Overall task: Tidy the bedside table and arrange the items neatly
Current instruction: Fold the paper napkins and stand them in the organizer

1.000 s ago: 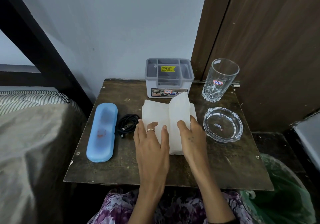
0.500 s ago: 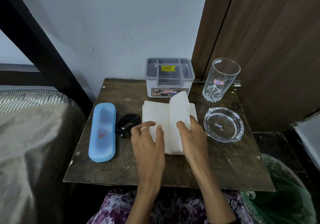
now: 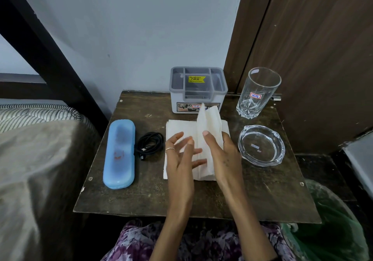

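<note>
Bedside table: dark, scuffed wooden bedside table (image 3: 201, 198) fills the centre of the frame, wedged between a bed at left and a brown door at right.
Napkins: a stack of white paper napkins (image 3: 177, 127) lies at mid-table, its right half lifted upright as if mid-fold, probably to halve the stack into a tidier shape.
Right hand: the right hand (image 3: 224, 156) pinches the raised flap, thumb on the near face and fingers behind it, holding the paper standing.
Left hand: the left hand (image 3: 181, 154) hovers spread and relaxed above the flat left half, gripping nothing; whether its fingertips touch the paper cannot be told. It looks poised to press the sheets flat.
Organiser: a grey plastic compartmented organiser box (image 3: 198, 89) with a yellow price sticker stands at the table's back edge, centre frame; its visible compartments appear to hold nothing.
Tumbler: a tall clear glass tumbler (image 3: 256, 93) with a red-edged label stands upright at upper right of the table, nothing inside.
Ashtray: a round clear glass ashtray (image 3: 261, 145), nothing in it, sits below the tumbler, just right of the napkins.
Case: a long pale blue plastic case (image 3: 119, 154) lies closed along the table's left side; contents hidden.
Cable: a coiled black cable (image 3: 149, 144) rests between the case and the napkins.
Bin: a green-lined bin (image 3: 331, 230) shows at lower right of the frame.
</note>
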`<move>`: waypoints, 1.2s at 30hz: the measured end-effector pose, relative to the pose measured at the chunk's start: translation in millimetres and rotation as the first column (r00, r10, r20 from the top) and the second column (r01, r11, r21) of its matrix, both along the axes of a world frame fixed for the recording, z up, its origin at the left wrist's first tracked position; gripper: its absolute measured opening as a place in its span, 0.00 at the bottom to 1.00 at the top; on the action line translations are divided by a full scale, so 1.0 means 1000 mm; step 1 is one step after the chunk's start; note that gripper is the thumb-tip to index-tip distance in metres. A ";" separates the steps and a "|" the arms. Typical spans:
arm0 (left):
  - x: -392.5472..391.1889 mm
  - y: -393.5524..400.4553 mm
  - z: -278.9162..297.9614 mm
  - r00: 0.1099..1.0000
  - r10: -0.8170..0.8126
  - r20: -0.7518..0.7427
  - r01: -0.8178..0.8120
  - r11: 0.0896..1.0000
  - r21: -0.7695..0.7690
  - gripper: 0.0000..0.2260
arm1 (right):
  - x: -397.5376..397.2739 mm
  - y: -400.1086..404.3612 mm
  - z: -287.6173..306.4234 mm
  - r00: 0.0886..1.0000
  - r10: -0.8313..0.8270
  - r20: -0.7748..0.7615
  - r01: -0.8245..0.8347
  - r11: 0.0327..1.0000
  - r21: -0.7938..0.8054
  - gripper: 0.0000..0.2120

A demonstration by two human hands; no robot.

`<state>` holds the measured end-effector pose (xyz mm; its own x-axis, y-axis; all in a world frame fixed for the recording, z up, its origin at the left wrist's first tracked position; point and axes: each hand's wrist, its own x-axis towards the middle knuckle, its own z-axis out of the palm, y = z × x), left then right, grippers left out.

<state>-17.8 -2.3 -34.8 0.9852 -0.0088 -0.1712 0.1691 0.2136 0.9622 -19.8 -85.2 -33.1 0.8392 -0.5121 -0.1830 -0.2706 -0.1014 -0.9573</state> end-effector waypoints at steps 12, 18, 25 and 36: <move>0.005 -0.002 -0.010 0.999 -0.022 -0.026 0.023 0.998 0.055 0.09 | -0.002 -0.010 -0.002 0.989 -0.015 0.145 0.012 1.000 0.023 0.22; 0.010 0.001 -0.010 0.966 -0.159 -0.203 0.122 0.976 -0.180 0.08 | 0.000 -0.009 -0.002 0.985 0.007 0.173 -0.020 0.997 0.079 0.18; 0.016 0.007 -0.009 0.980 -0.060 -0.190 0.024 0.983 -0.184 0.10 | -0.002 -0.014 -0.002 0.984 0.048 0.172 -0.030 0.994 -0.104 0.19; 0.018 0.015 -0.010 0.996 -0.043 -0.084 0.031 0.990 -0.141 0.10 | -0.004 -0.020 -0.005 0.966 0.249 0.063 -0.255 0.960 0.114 0.16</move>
<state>0.4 12.7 -44.7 0.9653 -0.0744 -0.2502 0.2605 0.3364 0.9050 -23.3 -104.8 -38.0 0.9475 -0.2597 -0.1867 -0.2047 -0.0439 -0.9778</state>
